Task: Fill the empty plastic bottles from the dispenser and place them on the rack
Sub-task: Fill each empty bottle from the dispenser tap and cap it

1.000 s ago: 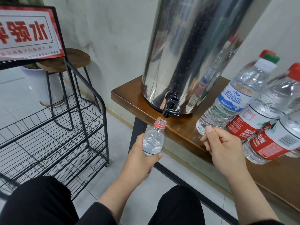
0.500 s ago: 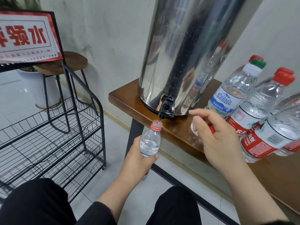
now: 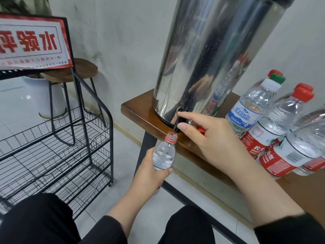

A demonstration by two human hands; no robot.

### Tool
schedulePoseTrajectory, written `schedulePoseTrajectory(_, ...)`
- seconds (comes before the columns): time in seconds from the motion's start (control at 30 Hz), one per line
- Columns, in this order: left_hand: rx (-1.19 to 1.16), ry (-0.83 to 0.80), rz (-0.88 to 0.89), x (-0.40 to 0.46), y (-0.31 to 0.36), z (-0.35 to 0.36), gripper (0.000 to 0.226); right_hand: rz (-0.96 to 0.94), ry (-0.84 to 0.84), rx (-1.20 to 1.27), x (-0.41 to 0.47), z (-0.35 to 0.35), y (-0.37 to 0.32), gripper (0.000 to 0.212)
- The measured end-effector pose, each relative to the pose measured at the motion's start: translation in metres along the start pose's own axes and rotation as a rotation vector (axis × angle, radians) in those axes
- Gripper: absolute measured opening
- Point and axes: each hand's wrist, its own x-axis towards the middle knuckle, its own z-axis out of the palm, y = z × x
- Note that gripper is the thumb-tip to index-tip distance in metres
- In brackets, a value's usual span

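Standing at your far left is the wire rack (image 3: 58,147), its shelves bare. Your left hand (image 3: 151,175) is wrapped round the lower half of the small open bottle (image 3: 164,153), holding it upright with its mouth right under the black tap (image 3: 181,120) of the steel dispenser (image 3: 211,55). Your right hand (image 3: 209,138) pinches that tap between thumb and forefinger, a red cap (image 3: 201,129) tucked under its fingers. Capped bottles (image 3: 274,120) crowd the table (image 3: 139,113) just right of that hand.

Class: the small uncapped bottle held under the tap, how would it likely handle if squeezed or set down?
The bottle looks thin, clear plastic, so it probably dents under the left hand. With no cap, squeezing may spill. Narrow and tall, it could tip easily.
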Motion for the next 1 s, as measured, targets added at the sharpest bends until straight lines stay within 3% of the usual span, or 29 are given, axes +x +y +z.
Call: schedulePoseTrajectory(1.0, 0.021, -0.013, 0.016, -0.001, 0.005, -0.001, 0.069, -0.037, -0.101, -0.168, 0.004, -0.012, -0.013, 0.051)
